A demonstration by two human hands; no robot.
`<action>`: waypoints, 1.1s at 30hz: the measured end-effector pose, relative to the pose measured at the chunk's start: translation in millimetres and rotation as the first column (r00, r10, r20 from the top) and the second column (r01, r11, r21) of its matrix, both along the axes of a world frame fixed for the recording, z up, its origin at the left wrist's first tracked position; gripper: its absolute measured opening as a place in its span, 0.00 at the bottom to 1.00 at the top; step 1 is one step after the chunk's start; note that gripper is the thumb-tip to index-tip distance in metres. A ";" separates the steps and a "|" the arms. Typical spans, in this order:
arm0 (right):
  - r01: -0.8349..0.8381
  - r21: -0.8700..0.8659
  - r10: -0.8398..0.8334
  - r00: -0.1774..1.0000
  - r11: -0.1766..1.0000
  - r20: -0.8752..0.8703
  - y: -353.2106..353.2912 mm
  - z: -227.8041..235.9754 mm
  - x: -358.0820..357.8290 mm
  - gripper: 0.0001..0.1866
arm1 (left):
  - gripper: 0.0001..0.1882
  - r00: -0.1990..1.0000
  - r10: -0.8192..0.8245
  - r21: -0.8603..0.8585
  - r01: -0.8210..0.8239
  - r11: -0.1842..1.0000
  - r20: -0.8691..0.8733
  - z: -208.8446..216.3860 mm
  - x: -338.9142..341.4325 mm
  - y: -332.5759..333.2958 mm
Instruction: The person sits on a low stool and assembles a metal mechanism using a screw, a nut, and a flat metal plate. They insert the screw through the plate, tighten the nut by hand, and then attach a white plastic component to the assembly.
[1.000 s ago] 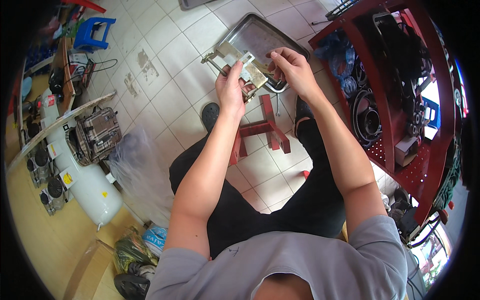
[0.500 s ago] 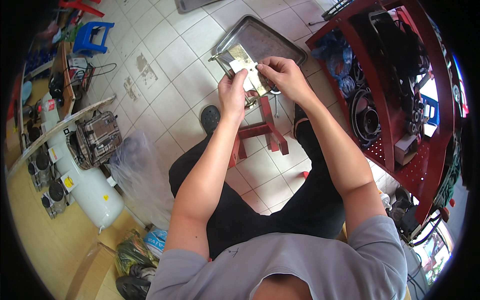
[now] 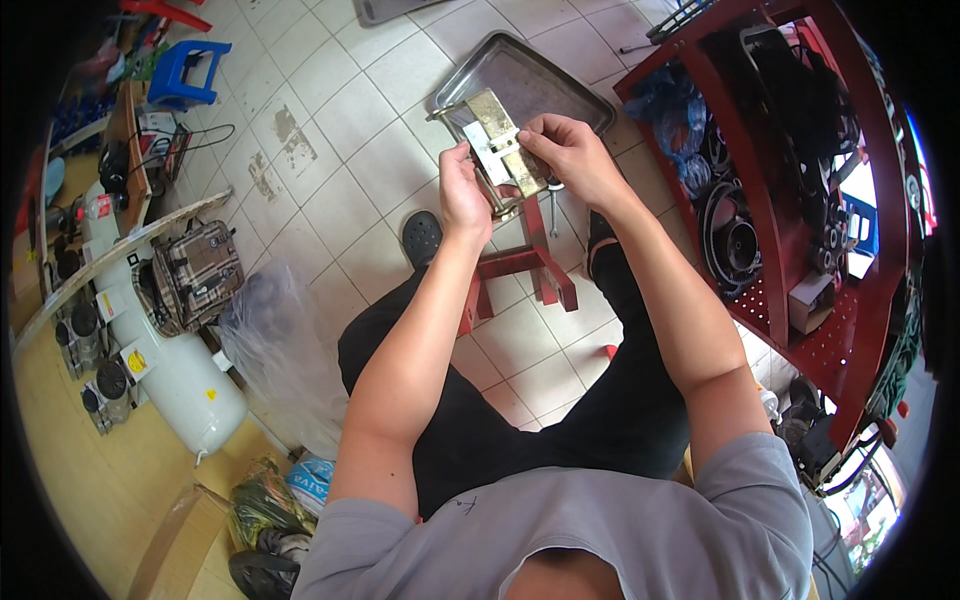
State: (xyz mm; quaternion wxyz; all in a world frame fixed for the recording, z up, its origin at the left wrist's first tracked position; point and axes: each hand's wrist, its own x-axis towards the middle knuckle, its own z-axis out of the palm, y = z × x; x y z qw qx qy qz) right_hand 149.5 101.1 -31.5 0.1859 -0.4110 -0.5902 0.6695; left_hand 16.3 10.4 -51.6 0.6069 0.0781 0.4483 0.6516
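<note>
A boxy metal bracket (image 3: 512,140) of dull brass colour, with rods along its side and a white strip across its face, is held up above a red metal stand (image 3: 515,262). My left hand (image 3: 464,192) is closed round its lower left side, with some fingers hidden behind it. On the right, the thumb and fingers of my right hand (image 3: 562,150) pinch together against the bracket's face, beside small dark holes. Whether a small piece sits between those fingertips, I cannot tell.
A grey metal tray (image 3: 590,105) lies on the tiled floor just beyond the bracket. Close by is a wrench (image 3: 554,215). A red tool rack (image 3: 740,240) stands at the right. To the left are a white tank (image 3: 190,385), a plaid bag (image 3: 198,278) and a blue stool (image 3: 188,75).
My left thumb has drawn back from the bracket's face, baring more of the white strip. The bracket has tilted slightly. My right hand stays nearly in place at its right side.
</note>
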 end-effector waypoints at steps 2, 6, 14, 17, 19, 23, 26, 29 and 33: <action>0.000 -0.004 0.000 1.000 1.000 -0.010 -0.1 -0.8 -0.2 0.13 | 0.28 1.000 0.000 0.011 0.000 1.000 0.009 0.7 0.7 0.4; -0.002 -0.015 0.002 0.999 1.000 -0.037 -1.8 1.3 -1.3 0.12 | 0.27 1.000 0.009 0.028 -0.010 1.000 0.028 2.4 2.3 1.1; -0.002 -0.008 0.002 1.000 1.000 0.000 2.4 4.6 2.1 0.14 | 0.22 0.997 -0.007 0.004 0.008 1.000 -0.083 -3.1 -0.2 0.4; 0.015 0.002 -0.015 1.000 1.000 0.007 2.1 7.5 2.4 0.14 | 0.20 0.996 0.005 0.001 -0.005 1.000 -0.091 1.0 0.3 0.6; 0.028 -0.004 -0.028 1.000 1.000 0.009 2.1 8.8 2.5 0.14 | 0.19 0.996 0.028 -0.003 -0.029 1.000 -0.090 4.9 2.1 1.3; 0.029 -0.005 -0.029 1.000 1.000 0.011 2.7 9.8 2.7 0.14 | 0.18 0.995 0.040 -0.009 -0.041 0.999 -0.094 5.2 2.3 0.9; 0.024 0.003 -0.024 1.000 1.000 0.016 2.6 11.1 2.8 0.14 | 0.17 0.994 0.036 -0.002 -0.036 0.999 -0.099 5.5 2.2 0.4; 0.008 0.006 -0.008 1.000 1.000 0.017 3.9 9.3 3.5 0.13 | 0.17 0.995 0.029 0.001 -0.029 1.000 -0.098 6.8 2.3 0.6; 0.076 0.016 -0.075 0.996 0.997 -0.057 1.2 10.1 1.1 0.10 | 0.16 0.994 0.030 0.002 -0.030 1.000 -0.108 5.3 2.7 0.6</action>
